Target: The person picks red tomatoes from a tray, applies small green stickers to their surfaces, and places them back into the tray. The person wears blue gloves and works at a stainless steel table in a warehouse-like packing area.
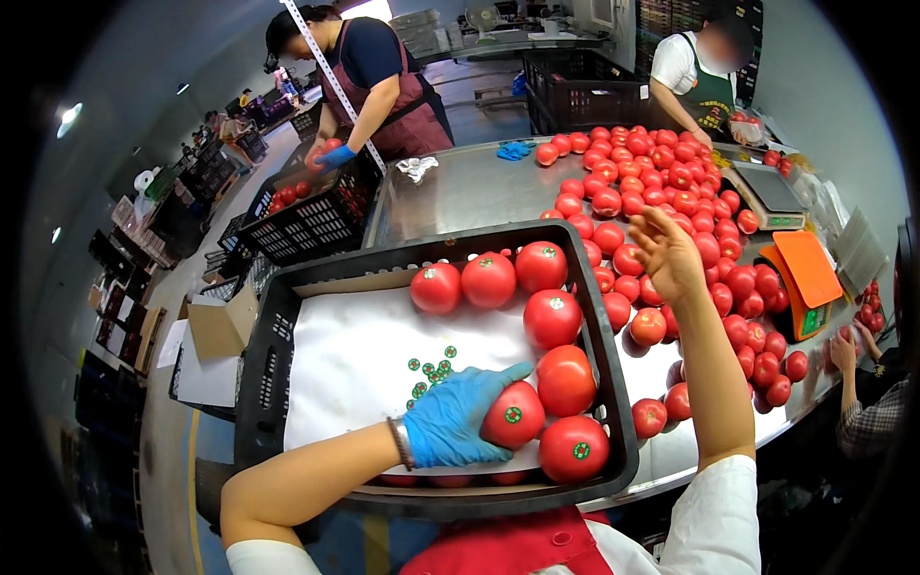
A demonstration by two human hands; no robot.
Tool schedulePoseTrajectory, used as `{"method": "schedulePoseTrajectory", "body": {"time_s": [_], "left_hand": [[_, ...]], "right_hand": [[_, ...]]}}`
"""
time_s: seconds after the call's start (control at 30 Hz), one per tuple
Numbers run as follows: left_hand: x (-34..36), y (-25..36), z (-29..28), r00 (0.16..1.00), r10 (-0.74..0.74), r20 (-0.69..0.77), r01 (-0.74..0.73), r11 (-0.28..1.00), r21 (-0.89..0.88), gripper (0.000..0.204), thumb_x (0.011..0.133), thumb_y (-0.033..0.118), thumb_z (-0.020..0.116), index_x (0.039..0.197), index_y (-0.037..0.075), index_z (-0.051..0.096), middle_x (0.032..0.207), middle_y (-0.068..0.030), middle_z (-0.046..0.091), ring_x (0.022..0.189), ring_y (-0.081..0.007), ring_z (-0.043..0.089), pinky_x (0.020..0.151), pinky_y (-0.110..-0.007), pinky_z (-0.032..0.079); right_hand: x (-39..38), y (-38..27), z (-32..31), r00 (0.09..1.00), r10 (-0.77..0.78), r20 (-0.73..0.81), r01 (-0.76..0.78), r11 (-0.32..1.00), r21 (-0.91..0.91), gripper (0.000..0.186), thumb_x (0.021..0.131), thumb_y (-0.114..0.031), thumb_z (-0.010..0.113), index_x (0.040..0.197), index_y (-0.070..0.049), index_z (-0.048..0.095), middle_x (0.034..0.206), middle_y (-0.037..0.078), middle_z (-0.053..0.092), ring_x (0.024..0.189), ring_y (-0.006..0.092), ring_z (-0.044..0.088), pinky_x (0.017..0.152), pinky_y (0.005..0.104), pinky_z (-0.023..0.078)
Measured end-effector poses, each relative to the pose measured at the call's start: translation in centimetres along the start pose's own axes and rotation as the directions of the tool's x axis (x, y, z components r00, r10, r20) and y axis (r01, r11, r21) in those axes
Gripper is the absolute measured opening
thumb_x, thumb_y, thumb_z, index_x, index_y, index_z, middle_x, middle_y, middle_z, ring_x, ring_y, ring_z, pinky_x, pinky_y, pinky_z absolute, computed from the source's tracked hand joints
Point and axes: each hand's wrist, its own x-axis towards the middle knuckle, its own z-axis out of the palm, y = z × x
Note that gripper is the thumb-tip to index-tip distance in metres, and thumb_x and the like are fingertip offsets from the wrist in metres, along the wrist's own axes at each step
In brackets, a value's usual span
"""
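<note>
My left hand point(458, 419), in a blue glove, grips a red tomato point(513, 414) with a round green sticker, low inside a black plastic crate point(259, 374). Several more large tomatoes point(572, 381) line the crate's back and right side on white paper point(335, 355), where small loose green stickers point(430, 366) lie left of centre. My bare right hand point(668, 251) is raised beyond the crate's right rim, over a pile of loose tomatoes point(681, 175), its fingers apart and slightly curled, holding nothing visible.
A steel table point(412, 196) bears the pile, scales point(771, 194) and an orange tray point(803, 261). Co-workers stand at back left point(383, 96) and back right point(690, 86); another's hands point(843, 350) are at right. A tomato-filled crate point(297, 230) and a cardboard box point(218, 335) stand left.
</note>
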Motion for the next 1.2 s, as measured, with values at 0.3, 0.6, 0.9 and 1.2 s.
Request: {"method": "schedulePoseTrajectory", "body": {"time_s": [0.3,0.6,0.9,1.2], "left_hand": [[-1.8,-1.1,-1.1,0.878,-0.2,-0.435,0.154,0.978,-0.14,0.093,0.059,0.026,0.084,0.135,0.008,0.033,0.118,-0.0187,0.046,0.107,-0.0333,0.052,0.093,-0.039,0.045],[-5.1,-3.1,-3.7,0.733,-0.178,-0.657,0.323,0.941,0.105,0.096,0.06,0.028,0.084,0.138,0.011,0.031,0.114,-0.0187,0.044,0.098,-0.0356,0.054,0.083,-0.041,0.05],[-5.3,-3.6,-4.1,0.766,-0.339,-0.546,0.447,0.892,0.072,0.092,0.061,0.028,0.08,0.137,0.013,0.031,0.11,-0.0197,0.045,0.086,-0.0375,0.059,0.075,-0.042,0.053],[-5.0,-3.9,-3.6,0.799,-0.372,-0.473,0.445,0.894,0.049,0.099,0.054,0.036,0.083,0.136,0.012,0.032,0.109,-0.0199,0.045,0.084,-0.0381,0.06,0.073,-0.043,0.053]], "right_hand": [[-13.4,2.4,13.3,0.604,0.108,0.79,0.68,0.447,-0.581,0.03,0.083,-0.022,0.069,0.104,-0.002,0.061,0.097,0.014,0.058,0.08,0.0268,0.063,0.068,0.0363,0.051],[-12.5,6.8,19.9,0.577,-0.032,0.816,0.775,0.339,-0.534,0.018,0.08,-0.016,0.068,0.093,-0.01,0.058,0.089,0.01,0.054,0.073,0.0317,0.058,0.062,0.0412,0.047],[-11.6,8.3,20.2,0.631,0.14,0.763,0.645,0.453,-0.615,0.017,0.081,-0.015,0.068,0.09,-0.005,0.056,0.089,0.01,0.053,0.075,0.0272,0.058,0.065,0.0371,0.047],[-11.5,8.4,19.4,0.621,0.114,0.776,0.617,0.54,-0.573,0.017,0.08,-0.007,0.068,0.092,-0.003,0.056,0.091,0.011,0.052,0.075,0.0249,0.058,0.062,0.0329,0.048]]}}
